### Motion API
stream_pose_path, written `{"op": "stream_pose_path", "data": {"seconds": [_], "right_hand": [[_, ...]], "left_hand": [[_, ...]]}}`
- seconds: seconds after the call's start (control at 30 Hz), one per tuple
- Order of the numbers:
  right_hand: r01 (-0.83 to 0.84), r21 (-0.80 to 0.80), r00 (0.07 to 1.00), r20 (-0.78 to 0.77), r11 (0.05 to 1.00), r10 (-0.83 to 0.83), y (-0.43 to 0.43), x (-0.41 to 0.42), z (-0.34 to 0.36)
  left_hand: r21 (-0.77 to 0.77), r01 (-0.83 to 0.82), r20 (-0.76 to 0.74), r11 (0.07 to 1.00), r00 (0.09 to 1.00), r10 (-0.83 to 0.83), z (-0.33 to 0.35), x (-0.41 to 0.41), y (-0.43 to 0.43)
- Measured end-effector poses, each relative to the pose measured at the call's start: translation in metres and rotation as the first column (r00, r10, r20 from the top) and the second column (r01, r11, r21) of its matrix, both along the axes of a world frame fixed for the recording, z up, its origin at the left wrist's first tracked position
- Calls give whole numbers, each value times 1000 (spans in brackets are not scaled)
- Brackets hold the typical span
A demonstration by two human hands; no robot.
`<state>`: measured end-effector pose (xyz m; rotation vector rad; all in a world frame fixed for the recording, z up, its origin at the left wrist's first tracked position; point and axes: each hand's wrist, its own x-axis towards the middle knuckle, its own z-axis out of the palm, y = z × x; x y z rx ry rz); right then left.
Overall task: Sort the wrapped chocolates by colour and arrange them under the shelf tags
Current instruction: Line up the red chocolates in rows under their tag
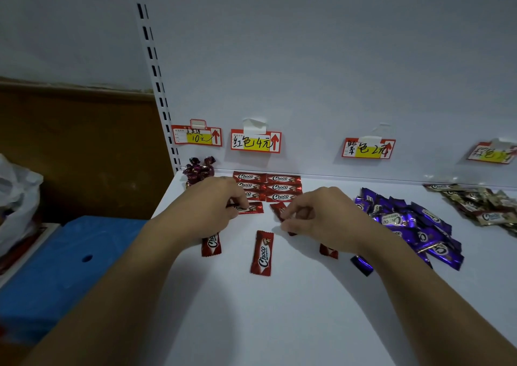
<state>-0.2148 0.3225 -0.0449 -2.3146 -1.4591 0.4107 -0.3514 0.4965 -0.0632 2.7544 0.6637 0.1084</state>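
Curled left hand (pixel 215 206) pinching a red bar (pixel 249 208), laid crosswise at the foot of the left column of rows (pixel 279 187), below the red tag (pixel 256 141). Between the wrists, a loose bar (pixel 262 253) lying end-on to the rows, probably due a quarter turn, nearer the right thumb. Curled right hand (pixel 316 216) pinching a tilted bar (pixel 279 210) just beside the gap in the right column.
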Motion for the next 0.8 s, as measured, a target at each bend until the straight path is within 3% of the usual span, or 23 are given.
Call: {"op": "stream_pose_path", "data": {"seconds": [0.17, 0.33, 0.53, 0.7, 0.8], "right_hand": [[-103, -63, 984, 141, 993, 111, -4, 7, 3], [-24, -31, 981, 191, 999, 30, 6, 3, -5], [-104, 1, 971, 218, 995, 101, 2, 5, -1], [-141, -128, 967, 196, 982, 165, -2, 11, -2], [-146, -114, 958, 230, 983, 169, 3, 8, -7]], "left_hand": [[38, 28, 16, 999, 999, -28, -2, 4, -4], [73, 39, 3, 997, 999, -39, -2, 8, -7], [89, 43, 13, 995, 999, -45, 0, 6, -7], [83, 58, 37, 995, 997, -61, -2, 5, -8], [91, 66, 31, 994, 997, -69, -2, 6, -8]]}}
